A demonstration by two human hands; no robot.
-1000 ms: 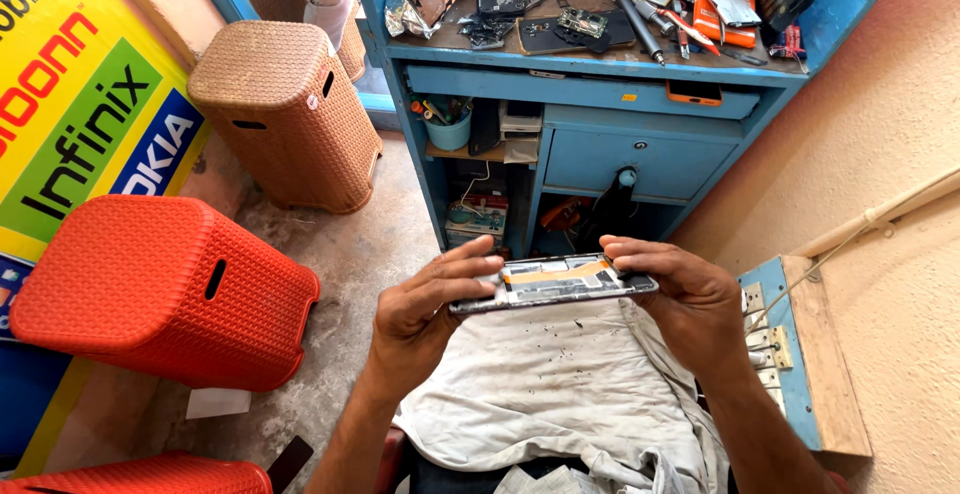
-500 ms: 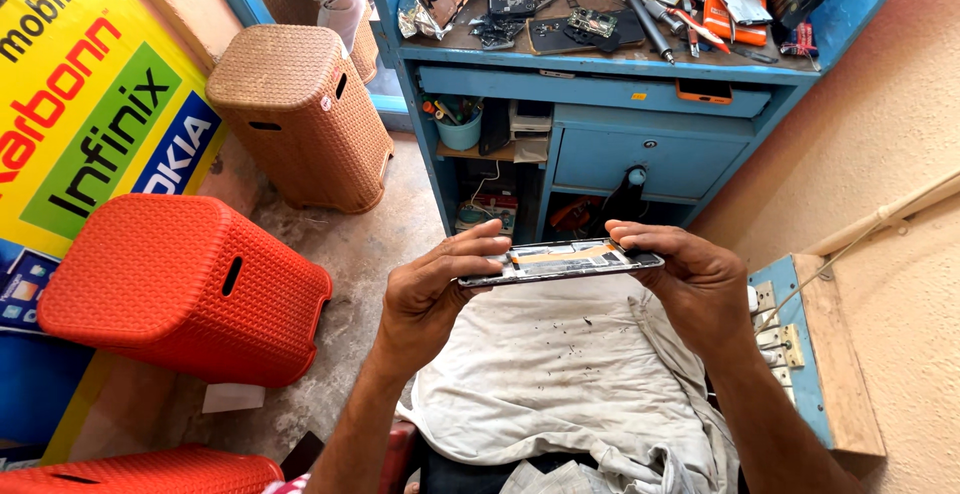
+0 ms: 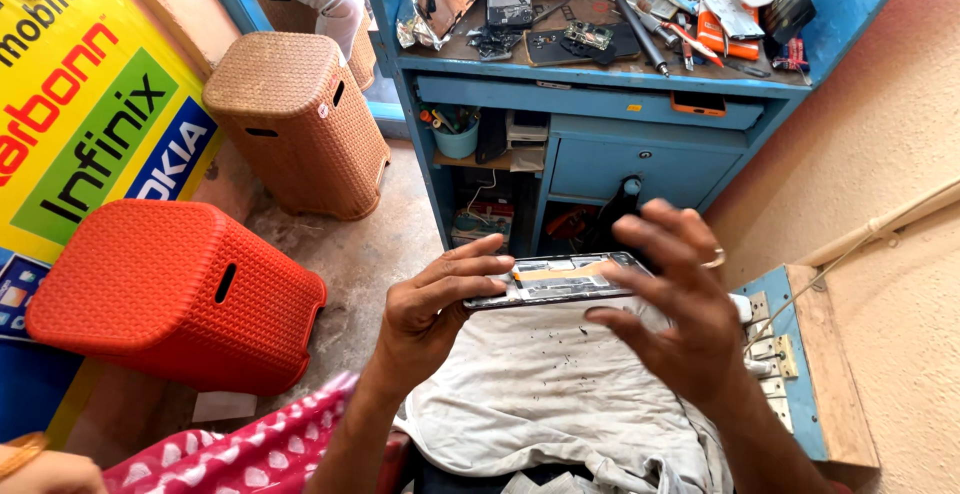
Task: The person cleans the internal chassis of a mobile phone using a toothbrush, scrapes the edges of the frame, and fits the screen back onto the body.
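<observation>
My left hand grips the left end of an opened mobile phone, held flat with its inner parts facing up. Fingers spread, my right hand hovers over the phone's right end and covers part of it; whether it touches the phone I cannot tell. Both hands are above a stained grey cloth on my lap.
A blue workbench littered with phone parts and tools stands ahead. A red plastic stool and a brown one stand to the left. A socket board hangs on the right wall. Another person sits behind the brown stool.
My right hand has let go of the phone's right end and lifted with fingers spread. The left hand still holds the phone. The view has shifted slightly down.
</observation>
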